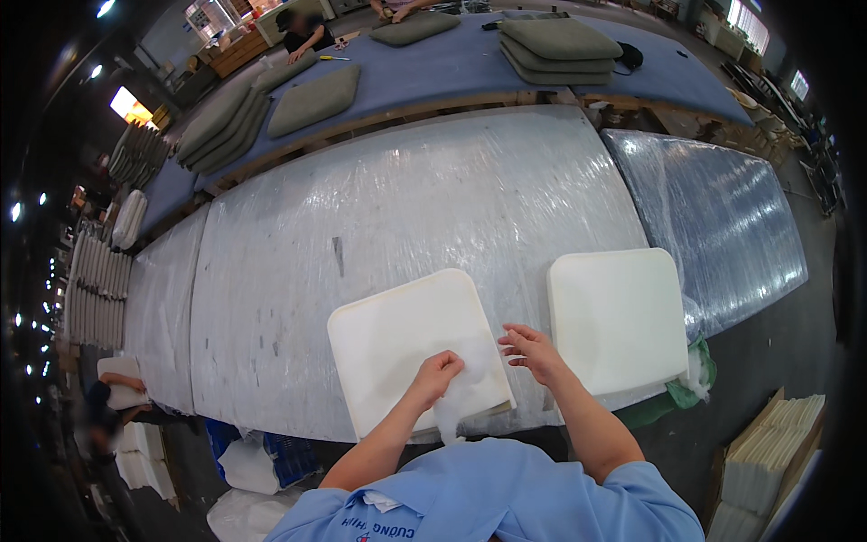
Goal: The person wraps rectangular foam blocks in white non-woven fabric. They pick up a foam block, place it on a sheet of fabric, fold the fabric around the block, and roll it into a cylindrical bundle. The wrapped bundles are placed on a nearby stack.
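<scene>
two white seat pads lie on a broad table (271,280) covered with clear, wrinkled plastic film, close to its near edge. the left pad (388,339) sits turned at a slant; the right pad (616,312) lies straighter, apart from it.

the person's left hand (437,374) is over the left pad, thumb and fingers drawn together on a wisp of white fibre (477,387), which spreads thinly over the pad and trails past its near edge. the right hand (533,352) hangs in the gap between the two pads, its fingers apart; whether it touches any fibre cannot be told.

a green bag (712,372) with white fluff showing is just beyond the right pad's near right corner. at lower right, a cardboard box (775,405) holds stacked white slabs.

across the far side runs a blue-topped table (406,79), bearing grey-green cushions (316,99), some piled up. one co-worker (307,36) reaches onto it; another (104,420), at lower left, has both hands near a pale pad (120,367).
</scene>
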Motion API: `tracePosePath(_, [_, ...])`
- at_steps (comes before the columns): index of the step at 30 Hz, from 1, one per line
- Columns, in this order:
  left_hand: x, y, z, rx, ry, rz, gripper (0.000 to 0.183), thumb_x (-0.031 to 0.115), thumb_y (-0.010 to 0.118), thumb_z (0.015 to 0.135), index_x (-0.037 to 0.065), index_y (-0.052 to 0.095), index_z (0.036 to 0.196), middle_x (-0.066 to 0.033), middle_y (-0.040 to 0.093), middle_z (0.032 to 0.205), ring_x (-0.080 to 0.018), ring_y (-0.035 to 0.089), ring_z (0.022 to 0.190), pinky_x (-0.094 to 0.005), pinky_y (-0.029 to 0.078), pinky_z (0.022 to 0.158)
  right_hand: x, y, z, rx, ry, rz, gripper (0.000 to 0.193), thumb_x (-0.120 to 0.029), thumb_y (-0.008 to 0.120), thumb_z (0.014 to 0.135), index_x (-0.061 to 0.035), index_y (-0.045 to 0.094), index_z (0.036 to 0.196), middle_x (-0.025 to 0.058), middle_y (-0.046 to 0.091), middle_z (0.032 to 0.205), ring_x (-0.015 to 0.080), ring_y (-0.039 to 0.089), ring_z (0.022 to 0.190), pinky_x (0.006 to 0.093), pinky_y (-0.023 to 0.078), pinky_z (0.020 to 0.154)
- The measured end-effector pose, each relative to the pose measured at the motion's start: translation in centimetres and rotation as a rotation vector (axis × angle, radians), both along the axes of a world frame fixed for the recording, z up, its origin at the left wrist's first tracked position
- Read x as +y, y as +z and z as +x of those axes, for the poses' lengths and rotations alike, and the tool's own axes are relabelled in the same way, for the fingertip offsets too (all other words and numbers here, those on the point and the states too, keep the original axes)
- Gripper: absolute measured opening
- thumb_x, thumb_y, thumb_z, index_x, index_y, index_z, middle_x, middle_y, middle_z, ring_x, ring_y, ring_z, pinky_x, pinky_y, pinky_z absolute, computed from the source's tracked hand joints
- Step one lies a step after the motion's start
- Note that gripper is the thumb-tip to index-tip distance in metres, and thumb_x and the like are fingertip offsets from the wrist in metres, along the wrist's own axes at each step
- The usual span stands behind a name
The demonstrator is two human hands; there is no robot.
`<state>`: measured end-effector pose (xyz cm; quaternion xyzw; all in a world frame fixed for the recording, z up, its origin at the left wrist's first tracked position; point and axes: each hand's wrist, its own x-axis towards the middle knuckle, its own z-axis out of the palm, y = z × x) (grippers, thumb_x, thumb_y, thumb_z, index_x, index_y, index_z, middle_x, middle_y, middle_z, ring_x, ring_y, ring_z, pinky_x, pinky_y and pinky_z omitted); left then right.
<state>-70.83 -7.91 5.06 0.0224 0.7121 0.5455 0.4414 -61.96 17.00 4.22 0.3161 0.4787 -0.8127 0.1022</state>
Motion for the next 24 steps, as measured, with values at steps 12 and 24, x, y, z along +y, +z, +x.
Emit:
tracePosePath(12, [-2.3,-0.5,-2.4,0.201,-0.126,-0.069,0.027,0.027,0.066,0.099,0.004,0.070,0.111,-0.0098,0.073,0.106,-0.0168,0.066,0.105,-0.0307,0.052,0.086,-1.7,-1.8,-4.3,-0.019,0.391,0.140,0.021,-0.015,0.074,0.094,-0.0065,0.068,0.112,0.0024,0.070,0.085,0.0123,0.063,0.073,0.0299,0.051,0.068])
tracePosePath(24, [-0.6,-1.8,-4.0,-0.286,0.300,0.213,0.024,0.032,0.069,0.099,0.011,0.069,0.110,-0.0010,0.070,0.097,-0.0107,0.063,0.084,-0.0273,0.046,0.061,-4.6,-1.9,-8.0,-0.096,0.170,-0.002,0.016,-0.017,0.075,0.093,-0.0086,0.066,0.104,0.0020,0.070,0.088,0.0131,0.064,0.071,0.0292,0.051,0.065])
